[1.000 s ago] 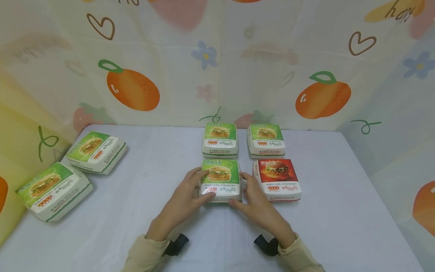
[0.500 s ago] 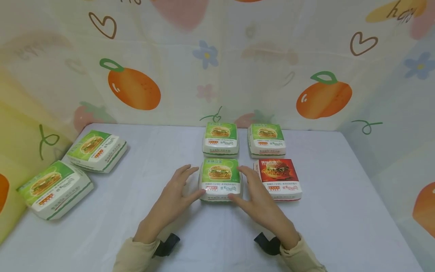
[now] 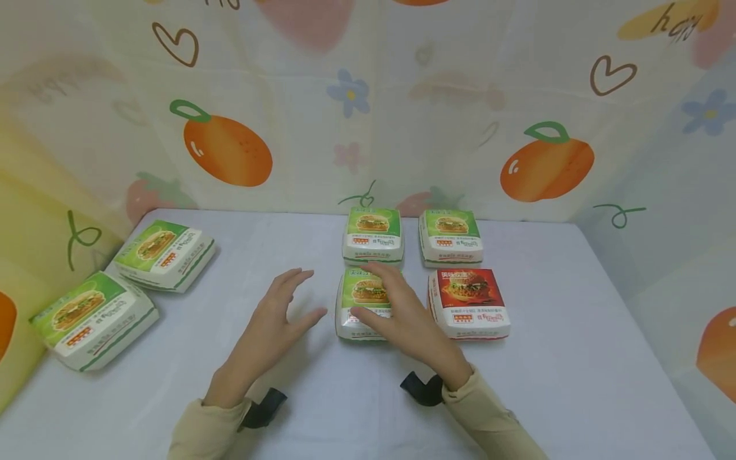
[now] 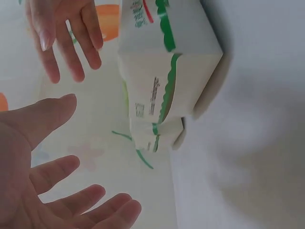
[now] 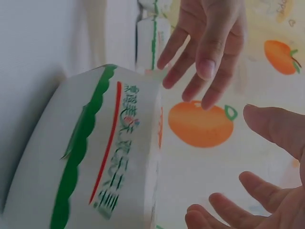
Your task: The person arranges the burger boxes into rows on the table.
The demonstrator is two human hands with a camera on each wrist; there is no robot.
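Observation:
A green-and-white burger box [image 3: 361,289] sits at the front of the middle group, its right part hidden behind my right hand [image 3: 413,322] in the head view. That hand hovers over it with fingers spread, holding nothing. My left hand [image 3: 267,329] is in the air to the left of this box, thumb and fingers apart and nothing in its grasp. In the left wrist view, both the left fingers and the box's white side [image 4: 147,86] show, with a gap between them. The right wrist view has the box's printed side [image 5: 109,152] up close.
Right of it lies a red-topped burger box [image 3: 468,303]. Behind stand two more green boxes, a left one [image 3: 372,236] and a right one [image 3: 451,238]. Two tilted green boxes, one nearer [image 3: 94,322] and one farther [image 3: 163,255], lie at the table's left edge. A fruit-print cloth [image 3: 391,140] hangs behind.
Both hands have let go of the front green box. The left hand has drawn away to the left; the right hand has lifted and shifted left over the box.

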